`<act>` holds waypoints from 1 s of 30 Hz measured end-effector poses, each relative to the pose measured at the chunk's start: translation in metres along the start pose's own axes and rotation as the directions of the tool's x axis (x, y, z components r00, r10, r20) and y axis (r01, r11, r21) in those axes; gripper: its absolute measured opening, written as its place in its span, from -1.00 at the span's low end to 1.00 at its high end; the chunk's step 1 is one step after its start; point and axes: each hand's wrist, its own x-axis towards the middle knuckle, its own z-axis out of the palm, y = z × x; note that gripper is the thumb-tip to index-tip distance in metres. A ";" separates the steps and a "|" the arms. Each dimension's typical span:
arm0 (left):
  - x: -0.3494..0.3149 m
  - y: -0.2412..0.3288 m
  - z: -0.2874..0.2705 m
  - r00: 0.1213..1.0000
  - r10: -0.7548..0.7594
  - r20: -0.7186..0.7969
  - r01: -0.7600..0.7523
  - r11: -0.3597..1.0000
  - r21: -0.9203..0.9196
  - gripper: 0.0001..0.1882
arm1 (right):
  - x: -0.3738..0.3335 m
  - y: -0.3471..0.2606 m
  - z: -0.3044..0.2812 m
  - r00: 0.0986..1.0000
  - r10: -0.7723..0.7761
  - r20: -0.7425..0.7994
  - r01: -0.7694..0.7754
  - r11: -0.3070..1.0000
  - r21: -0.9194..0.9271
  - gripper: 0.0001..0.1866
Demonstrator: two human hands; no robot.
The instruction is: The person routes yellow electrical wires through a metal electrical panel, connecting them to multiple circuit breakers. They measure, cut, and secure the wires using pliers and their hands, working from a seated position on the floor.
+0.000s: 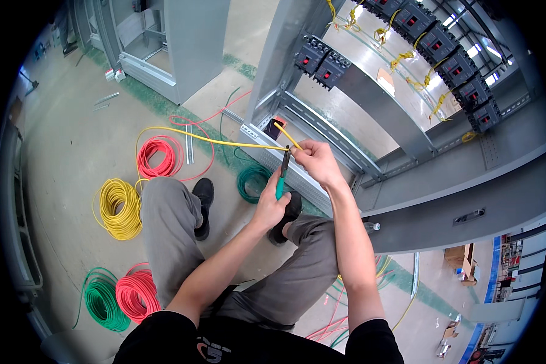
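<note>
My left hand is closed round the green handles of a pair of pliers, whose dark jaws point upward. The jaws meet a yellow wire beside my right fingertips. My right hand pinches the yellow wire there; a short yellow length sticks out up and left from its fingers. From the jaws the long part runs left and curves down to a yellow coil on the floor. Whether the jaws have cut through the wire cannot be made out.
Red coils and green coils lie on the floor at left. A dark green coil rests by the open grey cabinet frame. Black circuit breakers with yellow wires are mounted inside. Another grey cabinet stands behind.
</note>
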 end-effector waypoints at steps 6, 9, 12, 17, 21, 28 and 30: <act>0.005 0.002 -0.002 0.992 0.119 -0.048 -0.114 0.990 0.085 -0.29 | -0.003 -0.005 -0.002 0.999 0.017 0.038 -0.019 0.999 0.047 -0.81; 0.004 0.007 0.000 1.000 -0.027 -0.007 0.027 1.000 -0.006 -0.35 | -0.008 -0.008 -0.004 0.999 0.029 0.036 -0.030 0.999 0.033 -0.80; 0.004 -0.002 -0.006 0.960 -0.233 0.157 0.268 0.928 -0.258 -0.44 | -0.013 -0.020 -0.003 0.995 0.085 0.046 -0.088 0.993 0.080 -0.83; -0.005 0.002 -0.027 0.943 -0.224 0.247 0.311 0.859 -0.407 -0.63 | -0.023 -0.022 -0.011 0.980 0.169 0.109 -0.168 0.986 -0.017 -0.80; -0.012 -0.002 -0.039 0.967 -0.239 -0.084 0.175 0.870 -0.460 -0.77 | -0.035 -0.015 -0.019 0.978 0.173 0.114 -0.162 0.982 -0.097 -0.80; -0.020 0.055 -0.109 0.826 -0.520 -0.216 0.241 0.673 -0.699 -0.82 | -0.029 0.010 -0.022 1.000 0.021 -0.016 -0.026 0.918 -0.395 -0.78; -0.040 0.077 -0.134 0.885 -0.424 -0.192 0.180 0.693 -0.698 -0.85 | -0.023 0.024 -0.024 1.000 -0.009 -0.014 0.002 0.898 -0.440 -0.77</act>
